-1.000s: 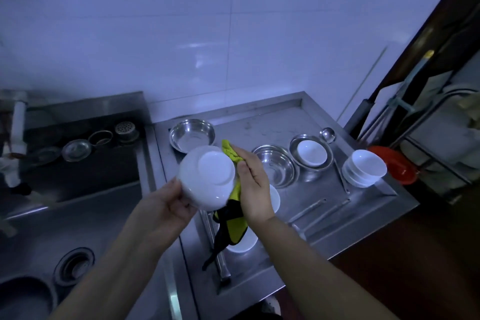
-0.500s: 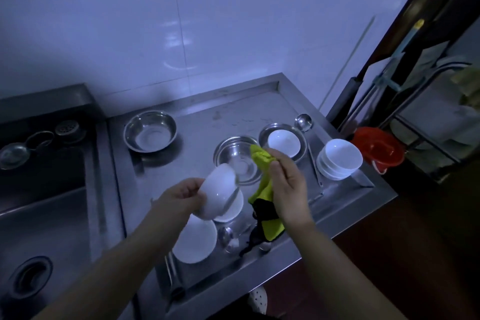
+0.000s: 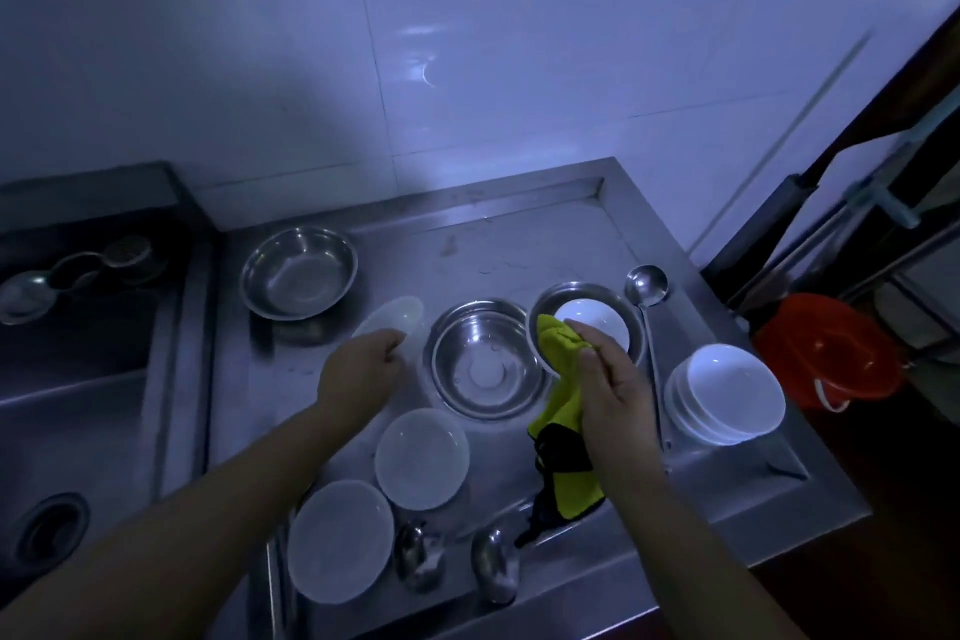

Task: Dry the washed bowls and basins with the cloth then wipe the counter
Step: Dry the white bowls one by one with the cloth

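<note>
Dim stainless steel counter [image 3: 519,234] against a white tiled wall [image 3: 519,42], sink [image 3: 78,379] to the left.

Left hand [image 3: 358,369] low over the counter, fingers curled round the rim of a white bowl [image 3: 389,317] held tilted and motion-blurred, just left of the middle steel basin [image 3: 483,359].

Right hand [image 3: 613,390] closed round a yellow-and-black cloth [image 3: 561,411], thumb pressed against the fabric; upper end of the cloth bunched over the near rim of a white bowl in a steel basin [image 3: 597,317], lower end hanging down toward the counter's front edge. That steel basin [image 3: 582,291] just right of the middle one, rims touching or nearly so.

Large steel basin [image 3: 298,270] at the back left, apart from the rest. Two white bowls near the front: one [image 3: 422,457] just below the middle basin, another [image 3: 340,538] nearer the front edge, the pair almost touching. Stack of white bowls [image 3: 724,392] at the right end of the counter.

Long ladle [image 3: 645,283] beside the right basin, bowl end toward the wall, handle running forward. Two more ladle heads [image 3: 418,554] [image 3: 496,566] lying at the front edge.

Red bucket [image 3: 831,348] beyond the counter's right end, dark poles [image 3: 779,218] leaning behind it. Strainers and small metal items [image 3: 78,265] on the ledge above the sink; round drain [image 3: 49,530] in the basin floor.
</note>
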